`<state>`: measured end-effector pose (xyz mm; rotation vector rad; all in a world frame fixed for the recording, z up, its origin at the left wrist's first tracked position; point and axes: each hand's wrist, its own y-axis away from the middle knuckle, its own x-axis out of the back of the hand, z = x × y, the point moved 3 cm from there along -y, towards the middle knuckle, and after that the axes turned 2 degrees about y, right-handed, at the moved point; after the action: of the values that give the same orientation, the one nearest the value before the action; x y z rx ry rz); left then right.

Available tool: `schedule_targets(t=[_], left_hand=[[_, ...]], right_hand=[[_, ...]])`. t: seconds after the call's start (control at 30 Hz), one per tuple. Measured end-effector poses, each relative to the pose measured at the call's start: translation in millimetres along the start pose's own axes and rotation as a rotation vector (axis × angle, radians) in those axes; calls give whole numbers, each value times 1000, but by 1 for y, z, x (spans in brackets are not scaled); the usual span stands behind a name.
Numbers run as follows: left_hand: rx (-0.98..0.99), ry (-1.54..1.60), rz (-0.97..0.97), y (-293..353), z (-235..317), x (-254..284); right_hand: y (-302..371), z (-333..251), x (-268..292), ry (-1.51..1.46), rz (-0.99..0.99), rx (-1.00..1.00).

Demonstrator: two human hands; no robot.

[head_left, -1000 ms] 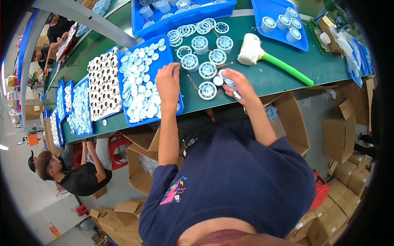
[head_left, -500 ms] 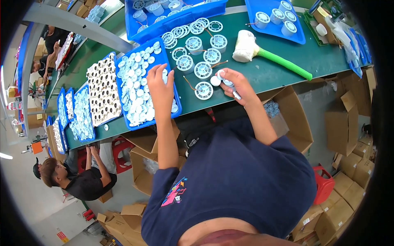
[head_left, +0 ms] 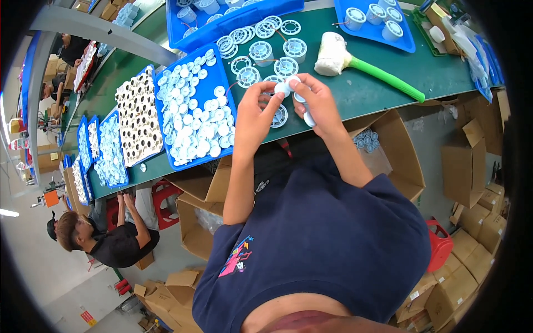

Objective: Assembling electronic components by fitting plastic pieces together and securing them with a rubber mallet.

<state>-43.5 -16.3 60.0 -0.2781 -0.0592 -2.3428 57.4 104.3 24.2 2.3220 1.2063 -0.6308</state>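
Above the near edge of the green table (head_left: 377,100), my hands meet over a group of pale blue cylindrical housings (head_left: 248,76) with spoked tops and thin wires. My left hand (head_left: 256,117) pinches a small round white cap (head_left: 282,89) between thumb and fingertips. Several similar caps are in my right hand (head_left: 321,102): one by the thumb tip, others along the palm, one of them tilted on edge (head_left: 309,119). The hands partly cover two housings below them. On the left, a blue tray (head_left: 209,83) carries many loose caps.
A white-headed mallet (head_left: 332,54) with a green handle lies right of the housings. Flat spoked rings (head_left: 290,27) lie behind them. Blue bins (head_left: 236,23) stand at the back, another tray (head_left: 372,38) at back right. Cardboard boxes (head_left: 408,158) sit below the edge. A co-worker (head_left: 119,241) sits left.
My left hand has come right from over the cap tray to meet my right hand, now pinching a cap. The right hand has shifted slightly, still holding caps.
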Motion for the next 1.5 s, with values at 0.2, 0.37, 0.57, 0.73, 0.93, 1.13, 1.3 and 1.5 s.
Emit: schedule_targets(t=[0.2,0.37,0.57,0.73,0.93,1.13,1.3,1.5], left_hand=[[-137,-192,178,-11,-10,-2],[-373,-559,146,-19,-17,-5],[-437,-628,245,-18,-5,-2],[-130,-117,-105,-5,0,-1],[-75,-106,162,21,5,15],[-127,-361,57,40,-3,16],[-234,-428,114,36,-12,11],[-89,-169,-51,47,6,-1]], right_hand=[[-5,8,10,-87,220,15],[-4,6,33,-116,162,-12],[1,1,28,37,165,16],[11,-5,6,217,12,36],[3,7,1,19,39,-12],[-3,14,16,-152,66,-110],[-3,13,13,-189,62,-99],[4,12,3,-156,112,38]])
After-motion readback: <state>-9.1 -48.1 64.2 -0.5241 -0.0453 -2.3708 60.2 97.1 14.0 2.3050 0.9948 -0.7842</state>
